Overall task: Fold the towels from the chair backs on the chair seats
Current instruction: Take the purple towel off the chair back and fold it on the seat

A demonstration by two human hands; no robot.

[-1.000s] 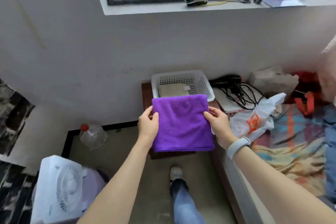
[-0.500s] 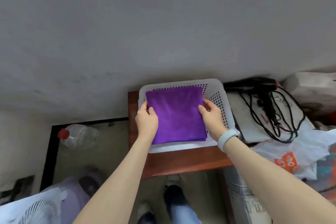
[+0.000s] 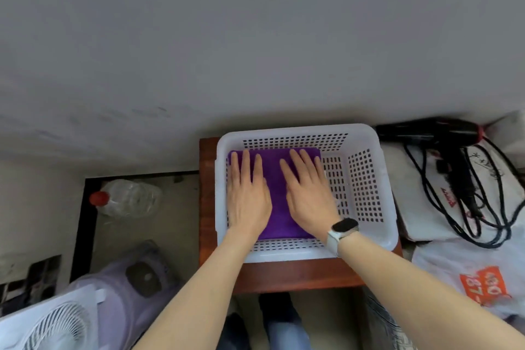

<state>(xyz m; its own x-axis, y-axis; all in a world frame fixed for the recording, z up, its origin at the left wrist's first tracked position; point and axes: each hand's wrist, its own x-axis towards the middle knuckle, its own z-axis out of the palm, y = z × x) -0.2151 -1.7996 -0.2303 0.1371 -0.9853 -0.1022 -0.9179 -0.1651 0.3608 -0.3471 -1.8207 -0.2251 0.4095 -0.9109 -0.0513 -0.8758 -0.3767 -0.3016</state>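
A folded purple towel (image 3: 277, 193) is laid flat in the left part of a white basket (image 3: 366, 179), which is set on a wooden counter (image 3: 298, 275). The towel is pressed down by both hands, the left hand (image 3: 247, 196) and right hand (image 3: 308, 196) side by side, fingers straight and spread, nothing grasped. A watch (image 3: 343, 229) is worn on the right wrist.

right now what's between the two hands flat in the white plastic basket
In the head view, only a bare strip of the folded purple towel shows between the left hand and the right hand, inside the white perforated basket.
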